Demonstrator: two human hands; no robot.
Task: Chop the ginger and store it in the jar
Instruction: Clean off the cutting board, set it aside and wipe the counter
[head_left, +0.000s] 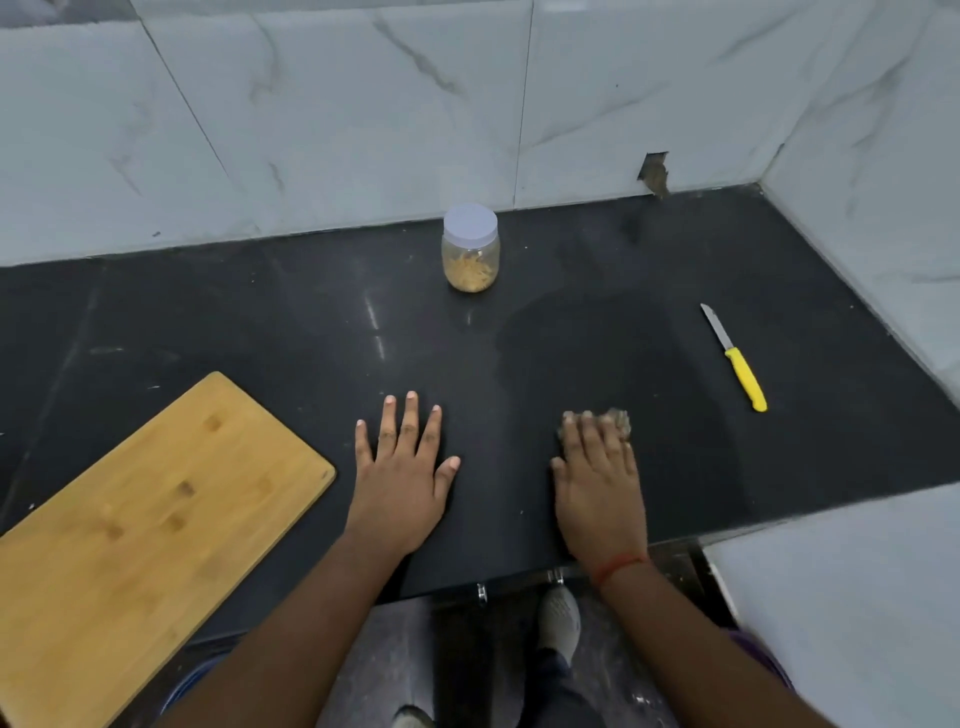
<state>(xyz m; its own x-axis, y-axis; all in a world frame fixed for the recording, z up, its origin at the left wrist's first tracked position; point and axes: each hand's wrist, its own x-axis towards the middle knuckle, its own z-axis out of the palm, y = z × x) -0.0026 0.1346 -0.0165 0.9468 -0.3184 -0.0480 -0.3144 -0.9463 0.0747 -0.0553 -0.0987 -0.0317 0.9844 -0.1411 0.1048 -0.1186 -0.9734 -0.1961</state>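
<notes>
The desk (571, 332) looks damp in front of the jar (470, 248), so stuff could slide there. Board (150, 519) sits bare, well left of the jar and hanging over the near edge, so a bump could tip it. Left hand (402, 467) lies flat, fingers spread. Right hand (597, 483) presses a scrubby wad (618, 418), fingers together. Jar's capped, ginger shreds inside. Knife (735, 358) lies loose off to the jar's right, easy to knock while wiping.

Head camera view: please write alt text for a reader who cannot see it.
Two hands lie on a black counter: the left hand flat and bare, the right hand pressing a scrubbing pad. Behind stands a closed jar of chopped ginger; a wooden cutting board lies left, a yellow-handled knife right.
</notes>
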